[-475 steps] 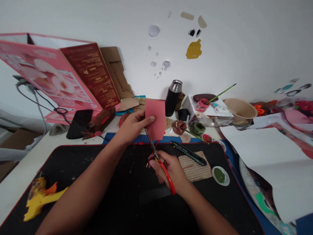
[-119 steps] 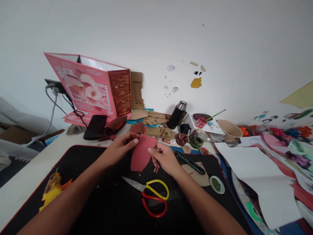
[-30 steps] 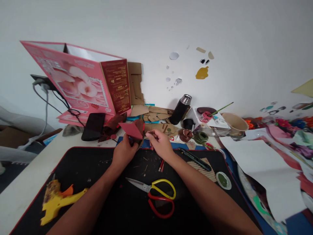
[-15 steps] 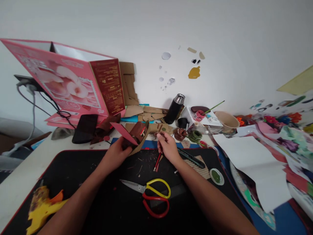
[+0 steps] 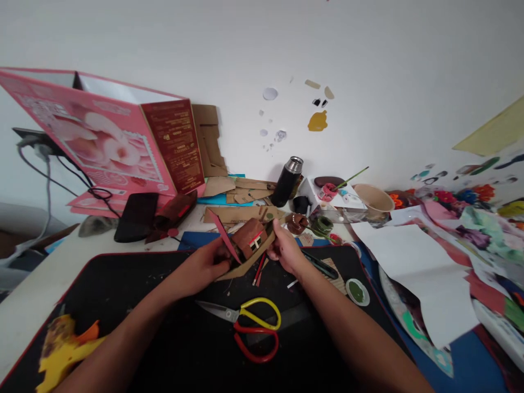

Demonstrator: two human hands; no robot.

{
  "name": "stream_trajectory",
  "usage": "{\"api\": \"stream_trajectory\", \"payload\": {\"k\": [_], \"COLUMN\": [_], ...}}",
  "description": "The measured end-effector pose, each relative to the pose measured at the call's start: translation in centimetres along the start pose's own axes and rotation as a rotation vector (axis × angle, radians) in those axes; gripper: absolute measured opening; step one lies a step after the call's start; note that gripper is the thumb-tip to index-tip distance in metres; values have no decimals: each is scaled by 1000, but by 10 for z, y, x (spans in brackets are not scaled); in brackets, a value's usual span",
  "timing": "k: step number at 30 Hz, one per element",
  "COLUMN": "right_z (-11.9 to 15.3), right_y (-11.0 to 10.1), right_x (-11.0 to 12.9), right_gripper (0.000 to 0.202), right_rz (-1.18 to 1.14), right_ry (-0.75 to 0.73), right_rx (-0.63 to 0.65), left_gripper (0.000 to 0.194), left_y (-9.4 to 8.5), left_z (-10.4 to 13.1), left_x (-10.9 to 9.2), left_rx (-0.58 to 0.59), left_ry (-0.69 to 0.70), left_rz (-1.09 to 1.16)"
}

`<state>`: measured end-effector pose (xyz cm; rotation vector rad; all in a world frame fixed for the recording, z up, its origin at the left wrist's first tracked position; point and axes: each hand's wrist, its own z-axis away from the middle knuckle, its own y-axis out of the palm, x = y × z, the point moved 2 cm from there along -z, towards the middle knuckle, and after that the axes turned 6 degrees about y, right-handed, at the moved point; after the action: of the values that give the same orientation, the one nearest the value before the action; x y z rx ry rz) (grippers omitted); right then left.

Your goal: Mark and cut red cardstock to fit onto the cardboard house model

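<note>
Head view, outstretched left hand (image 5: 202, 267), right hand (image 5: 286, 248), gripping tilted model (image 5: 248, 237)

A: How is the light behaving?
B: It is staying dim and soft, and the white wall (image 5: 368, 82) is looking grey.
A: Where is it coming from?
B: Seemingly the left: a faint shadow is falling to the right of the flask (image 5: 285, 184) (its metal top is catching a small glint).
A: And the darkest part?
B: The mat (image 5: 196, 352) is swallowing detail.
A: Is anything blurring?
B: The cardboard model (image 5: 246, 238) is looking slightly soft, the glue gun (image 5: 61, 352) is smearing, and the pink box (image 5: 110, 147) is stretching toward the edge.
</note>
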<state>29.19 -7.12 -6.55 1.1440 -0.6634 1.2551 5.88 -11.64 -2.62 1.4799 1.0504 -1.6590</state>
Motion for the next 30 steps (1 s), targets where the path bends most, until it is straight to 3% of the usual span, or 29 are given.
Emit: {"api": "stream_trajectory", "payload": {"k": [8,11,15,19,26,30], "right_z": [2,3,7,12,14,14], "right_y": [-10,-15,-18,-16,-12,-13], "right_x": [-7,-8,-6,-5,-8,-11], "right_gripper": [70,67,67,65,64,70], "right_rz": [-109,-134,-155,-176,-184,-157], "right_ry": [71,86,101,113,106,74], "right_rx": [-79,-74,-57,-20,29,50], "left_gripper": [46,53,49,45,52,49], "left_y": [4,3,2,14,45,52], "left_z": [-1,2,3,5,10,8], "left_x": [3,-3,-16,-21,-18,-17], "left_rx": [-51,-130,-227,-199,-40,-67], "left_ry": [-57,-51,12,-38,-295,-264], "left_rz": [179,221,234,332,799,841]}}
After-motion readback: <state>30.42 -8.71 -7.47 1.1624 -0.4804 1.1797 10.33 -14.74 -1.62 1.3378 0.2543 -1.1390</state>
